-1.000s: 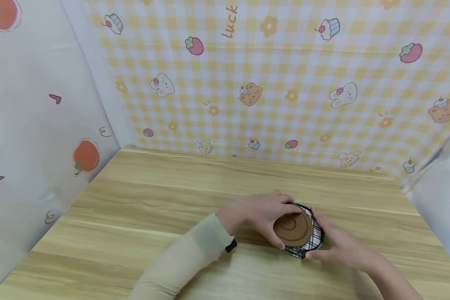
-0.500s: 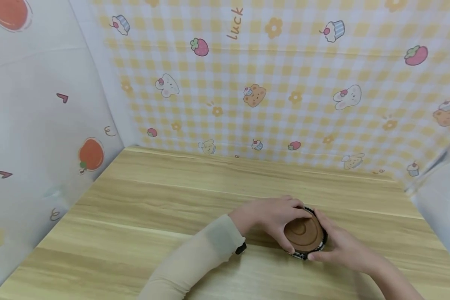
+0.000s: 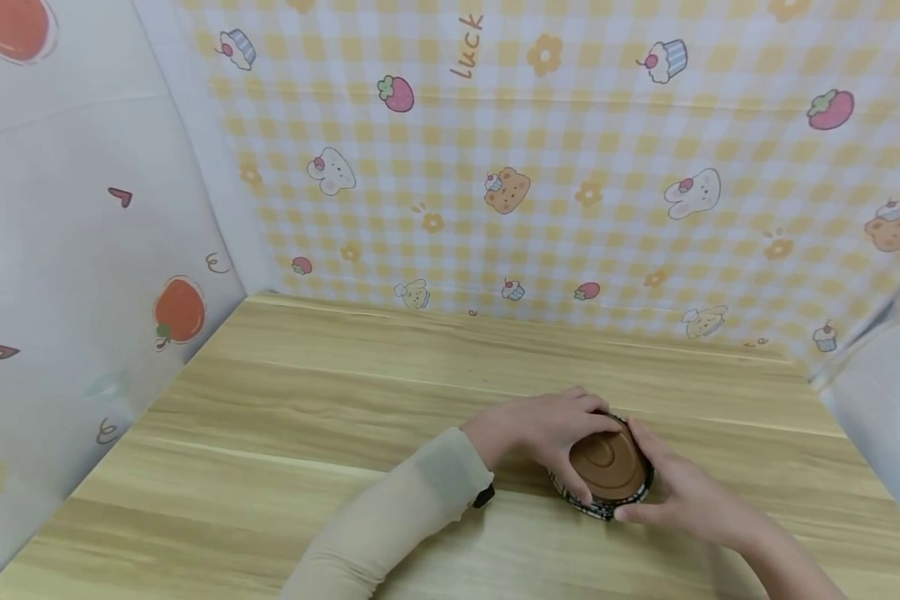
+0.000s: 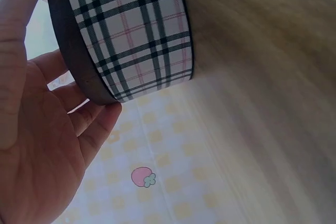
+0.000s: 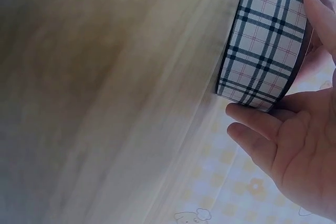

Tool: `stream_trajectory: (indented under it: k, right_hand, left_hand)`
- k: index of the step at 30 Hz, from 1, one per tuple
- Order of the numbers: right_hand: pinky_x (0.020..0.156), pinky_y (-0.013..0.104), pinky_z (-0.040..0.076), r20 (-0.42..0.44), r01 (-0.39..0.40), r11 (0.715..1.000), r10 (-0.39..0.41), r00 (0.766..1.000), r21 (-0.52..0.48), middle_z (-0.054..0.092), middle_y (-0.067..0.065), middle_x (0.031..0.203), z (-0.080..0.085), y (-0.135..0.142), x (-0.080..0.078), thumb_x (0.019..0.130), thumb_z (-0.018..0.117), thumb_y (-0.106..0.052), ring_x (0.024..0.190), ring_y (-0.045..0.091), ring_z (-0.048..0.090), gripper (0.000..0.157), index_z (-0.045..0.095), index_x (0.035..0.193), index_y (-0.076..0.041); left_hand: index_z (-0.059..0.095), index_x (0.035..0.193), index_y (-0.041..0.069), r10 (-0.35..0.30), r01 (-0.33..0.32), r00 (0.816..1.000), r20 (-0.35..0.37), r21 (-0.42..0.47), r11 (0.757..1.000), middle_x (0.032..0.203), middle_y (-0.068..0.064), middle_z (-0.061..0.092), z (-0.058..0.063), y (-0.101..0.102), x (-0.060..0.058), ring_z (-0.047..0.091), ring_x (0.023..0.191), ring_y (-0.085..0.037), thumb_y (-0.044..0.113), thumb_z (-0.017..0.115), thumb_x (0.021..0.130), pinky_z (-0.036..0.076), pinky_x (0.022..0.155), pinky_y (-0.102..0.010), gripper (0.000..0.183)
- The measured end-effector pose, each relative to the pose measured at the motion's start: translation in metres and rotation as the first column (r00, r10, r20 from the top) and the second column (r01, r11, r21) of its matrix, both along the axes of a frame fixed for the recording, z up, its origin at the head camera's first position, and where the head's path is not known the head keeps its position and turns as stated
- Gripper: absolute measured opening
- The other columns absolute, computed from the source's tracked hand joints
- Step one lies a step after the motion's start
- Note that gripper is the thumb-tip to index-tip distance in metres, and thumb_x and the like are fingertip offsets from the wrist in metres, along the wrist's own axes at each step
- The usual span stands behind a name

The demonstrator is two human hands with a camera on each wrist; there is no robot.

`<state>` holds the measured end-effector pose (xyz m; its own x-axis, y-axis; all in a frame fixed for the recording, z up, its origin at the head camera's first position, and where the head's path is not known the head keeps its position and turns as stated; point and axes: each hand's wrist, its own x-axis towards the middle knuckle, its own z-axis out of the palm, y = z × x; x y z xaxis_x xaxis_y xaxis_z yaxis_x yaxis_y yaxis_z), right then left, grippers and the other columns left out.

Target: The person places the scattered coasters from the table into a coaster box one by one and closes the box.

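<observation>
A round container with black-and-white plaid sides (image 5: 262,40) stands on the table, right of centre in the head view. Its brown lid (image 3: 617,468) has curved lines pressed into the top. My left hand (image 3: 543,433) reaches over from the left and grips the lid's rim between thumb and fingers. From the other side my right hand (image 3: 686,492) holds the plaid wall, thumb at the near side and fingers at the far side. In the left wrist view the lid's dark edge sits against the plaid body (image 4: 131,30). Inside the container is hidden.
The wood-grain table (image 3: 330,392) spreads out to the left of the hands. A yellow checked cloth (image 3: 435,167) with cartoon prints hangs behind it. White printed sheeting (image 3: 67,250) borders the left side. A black strap piece (image 3: 483,497) shows at my left sleeve's cuff.
The lid's top has shifted a little right, and the visible plaid wall has gone from the right side to the lower left. Both hands keep their hold; the head view has shifted slightly.
</observation>
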<state>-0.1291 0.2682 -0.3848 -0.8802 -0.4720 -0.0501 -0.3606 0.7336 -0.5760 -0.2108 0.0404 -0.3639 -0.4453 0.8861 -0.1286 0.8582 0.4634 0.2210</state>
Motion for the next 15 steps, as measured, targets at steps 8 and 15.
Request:
stream_trajectory:
  k: [8, 15]
  right_hand:
    - [0.106, 0.061, 0.033, -0.013, 0.011, 1.000, -0.011, 1.000, 0.029, 0.024, 0.034, 0.157, 0.000, -0.001, -0.001, 0.078, 0.077, -0.054, 0.140, 0.052, 0.032, 0.119, 0.011, 0.156, 0.006]
    - [0.112, 0.043, 0.032, -0.059, 0.038, 0.999, -0.036, 0.998, 0.031, 0.029, 0.031, 0.157, -0.002, 0.005, 0.001, 0.073, 0.080, -0.053, 0.139, 0.052, 0.035, 0.117, 0.018, 0.157, 0.002]
  left_hand:
    - [0.029, 0.157, 0.024, 0.029, -0.030, 0.998, 0.063, 0.012, 0.999, 0.160, 0.007, 0.030, -0.003, -0.005, -0.001, 0.027, 0.146, -0.011, 0.067, 0.073, 0.076, 0.032, 0.116, -0.023, 0.102]
    - [0.030, 0.157, 0.020, 0.110, -0.109, 0.994, -0.010, 0.023, 0.994, 0.161, -0.002, 0.033, -0.003, -0.044, -0.006, 0.030, 0.148, -0.022, 0.066, 0.065, 0.084, 0.034, 0.118, -0.038, 0.093]
